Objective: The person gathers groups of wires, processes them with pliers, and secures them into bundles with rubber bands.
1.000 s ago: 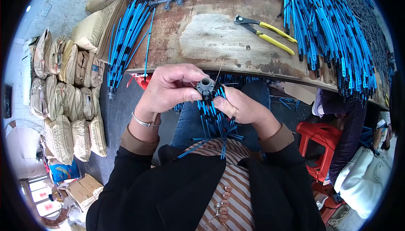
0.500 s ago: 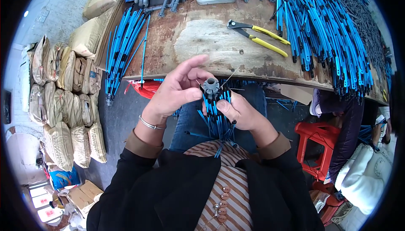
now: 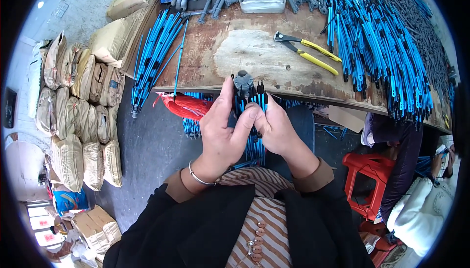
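In the head view, the step in hand looks like gathering blue-and-black ribs (image 3: 255, 147) around a grey hub (image 3: 243, 78), held before the counter (image 3: 196, 67); the next move likely calls for even pressure. The left hand (image 3: 215, 132), fingers extended, thumb across, and the curled right hand (image 3: 280, 130) both pinch the ribs.

The table (image 3: 254, 62) is wood, scuffed and rough-grained. At its near edge, the hub (image 3: 242, 78) looks matt plastic, the rods (image 3: 255, 148) smooth plastic. On it, the pliers (image 3: 318, 62) pair dark metal with smooth plastic grips. Left of it, sacks (image 3: 67, 162) look creased, matt.
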A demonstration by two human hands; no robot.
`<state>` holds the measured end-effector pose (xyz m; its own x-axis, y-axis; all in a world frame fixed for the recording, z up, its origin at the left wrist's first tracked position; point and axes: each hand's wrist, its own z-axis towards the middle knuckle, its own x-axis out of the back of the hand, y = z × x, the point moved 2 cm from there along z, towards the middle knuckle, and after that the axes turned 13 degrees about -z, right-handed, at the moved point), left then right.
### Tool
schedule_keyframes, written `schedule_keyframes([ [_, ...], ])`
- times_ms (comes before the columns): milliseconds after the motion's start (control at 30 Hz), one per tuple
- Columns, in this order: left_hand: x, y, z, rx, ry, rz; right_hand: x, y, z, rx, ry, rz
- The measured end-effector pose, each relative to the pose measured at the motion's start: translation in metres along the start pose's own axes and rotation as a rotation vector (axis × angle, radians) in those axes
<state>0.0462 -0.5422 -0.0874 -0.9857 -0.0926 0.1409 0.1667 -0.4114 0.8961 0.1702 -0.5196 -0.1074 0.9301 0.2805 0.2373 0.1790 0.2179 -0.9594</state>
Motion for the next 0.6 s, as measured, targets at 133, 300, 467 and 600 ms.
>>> schedule_keyframes([
  [133, -0.002, 0.007, 0.000, -0.015, 0.061, -0.011, -0.007, 0.001, -0.010, -0.012, 0.028, -0.057],
  [300, -0.009, 0.010, 0.003, 0.079, 0.090, 0.081, -0.006, 0.013, -0.013, 0.007, 0.083, -0.094],
  [467, -0.013, 0.004, 0.007, 0.053, 0.155, 0.044, -0.002, 0.011, -0.007, 0.004, 0.029, -0.066],
  [600, -0.008, -0.004, 0.011, 0.134, 0.147, -0.020, -0.001, 0.013, -0.005, -0.148, -0.083, -0.022],
])
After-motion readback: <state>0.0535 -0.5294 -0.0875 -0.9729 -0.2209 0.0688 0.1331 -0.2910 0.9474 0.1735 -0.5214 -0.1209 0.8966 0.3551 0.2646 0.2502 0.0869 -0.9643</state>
